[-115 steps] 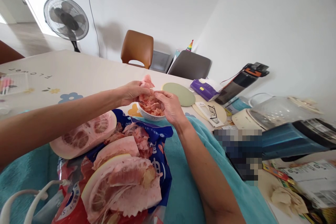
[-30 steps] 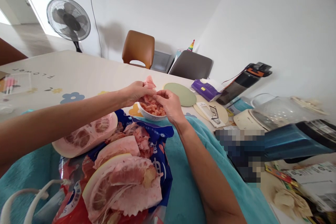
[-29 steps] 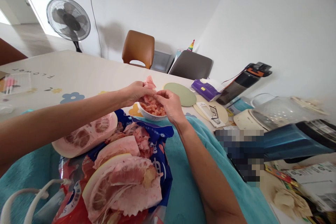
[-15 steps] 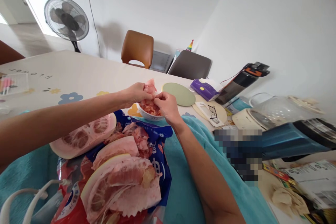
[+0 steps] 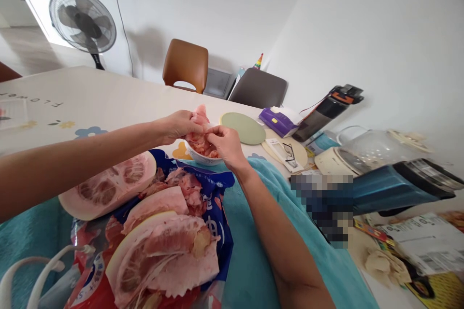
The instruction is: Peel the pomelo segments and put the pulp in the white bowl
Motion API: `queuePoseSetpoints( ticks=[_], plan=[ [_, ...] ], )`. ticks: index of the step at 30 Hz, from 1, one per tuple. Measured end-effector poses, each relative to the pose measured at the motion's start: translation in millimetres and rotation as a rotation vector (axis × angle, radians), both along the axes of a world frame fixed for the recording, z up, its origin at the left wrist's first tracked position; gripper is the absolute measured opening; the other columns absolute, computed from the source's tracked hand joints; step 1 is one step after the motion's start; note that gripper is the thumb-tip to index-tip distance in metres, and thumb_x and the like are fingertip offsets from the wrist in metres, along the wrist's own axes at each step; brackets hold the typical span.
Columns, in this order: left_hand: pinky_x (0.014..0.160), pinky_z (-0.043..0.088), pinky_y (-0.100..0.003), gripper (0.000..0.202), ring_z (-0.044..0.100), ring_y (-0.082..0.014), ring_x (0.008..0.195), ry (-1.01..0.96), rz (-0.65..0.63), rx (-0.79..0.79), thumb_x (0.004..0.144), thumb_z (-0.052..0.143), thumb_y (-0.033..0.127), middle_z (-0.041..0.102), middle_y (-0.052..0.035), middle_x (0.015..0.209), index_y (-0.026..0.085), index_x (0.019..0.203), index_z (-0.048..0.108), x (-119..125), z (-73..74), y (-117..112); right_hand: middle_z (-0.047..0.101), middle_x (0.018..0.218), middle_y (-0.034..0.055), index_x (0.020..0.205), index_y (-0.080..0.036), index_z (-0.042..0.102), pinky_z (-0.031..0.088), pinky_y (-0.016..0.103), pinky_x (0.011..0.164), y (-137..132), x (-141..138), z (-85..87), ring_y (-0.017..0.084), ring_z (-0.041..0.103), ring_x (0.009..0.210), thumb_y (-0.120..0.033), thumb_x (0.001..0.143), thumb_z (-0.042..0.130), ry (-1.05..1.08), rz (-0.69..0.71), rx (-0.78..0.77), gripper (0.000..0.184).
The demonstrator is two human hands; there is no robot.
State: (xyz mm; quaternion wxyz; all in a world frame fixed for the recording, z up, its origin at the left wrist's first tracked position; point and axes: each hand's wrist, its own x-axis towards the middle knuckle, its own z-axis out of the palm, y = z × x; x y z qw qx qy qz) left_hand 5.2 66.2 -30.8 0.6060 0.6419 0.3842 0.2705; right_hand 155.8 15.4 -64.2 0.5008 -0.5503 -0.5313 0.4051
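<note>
By the near edge of the table (image 5: pixel 119 96), the left hand (image 5: pixel 180 125) grips a pomelo piece (image 5: pixel 200 115) just over the bowl (image 5: pixel 203 158), presumably so bits drop inside, while the right hand (image 5: pixel 227 145) pinches its lower end.

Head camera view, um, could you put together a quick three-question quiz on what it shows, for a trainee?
1. True or false: the left hand grips some pink fruit over the bowl.

2. Which lies under the cut wedge nearest the camera?
A) a green mat
B) a blue and red bag
C) a wooden board

3. Fill in: in the picture, the chair just left of the dark grey chair is ____.

Key: 1 true; 2 B; 3 brown.
</note>
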Motion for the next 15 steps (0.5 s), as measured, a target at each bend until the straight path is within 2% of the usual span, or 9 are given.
queuePoseSetpoints(
  ticks=[4,8,11,15],
  plan=[
    [0.045,0.023,-0.023,0.023,0.035,-0.0068,0.046,0.086,0.019,0.072,0.054,0.059,0.006,0.043,0.0024,0.045,0.017,0.043,0.042,-0.3,5.7,-3.4,0.063,0.058,-0.0024,0.062,-0.021,0.060,0.046,0.025,0.055,3.3,3.0,-5.9,0.013,0.058,0.056,-0.016,0.064,0.057,-0.226,-0.046,0.074,0.006],
    [0.046,0.025,-0.023,0.027,0.037,-0.0070,0.046,0.094,0.084,0.093,0.054,0.063,0.004,0.042,0.0032,0.045,0.017,0.044,0.042,-3.9,15.0,-2.8,0.060,0.054,-0.0042,0.065,-0.021,0.060,0.042,0.024,0.049,5.3,4.6,-4.9,0.012,0.055,0.047,-0.017,0.067,0.055,-0.148,-0.009,0.066,0.006],
    [0.051,0.038,-0.024,0.019,0.048,-0.0093,0.050,0.025,0.026,-0.028,0.059,0.069,0.008,0.053,0.0002,0.050,0.016,0.052,0.053,-6.9,16.2,0.7,0.062,0.056,-0.0040,0.067,-0.020,0.062,0.043,0.025,0.049,5.1,7.5,1.5,0.012,0.056,0.046,-0.019,0.069,0.058,-0.144,-0.037,0.087,0.005],
    [0.059,0.048,-0.025,0.006,0.054,-0.0106,0.051,-0.057,-0.026,-0.200,0.065,0.069,0.012,0.059,-0.0024,0.052,0.013,0.065,0.064,-8.0,9.6,6.8,0.070,0.069,-0.0006,0.072,-0.020,0.071,0.049,0.028,0.067,6.6,16.0,5.1,0.016,0.064,0.067,-0.022,0.072,0.060,-0.214,-0.078,0.168,0.011]
  ],
)
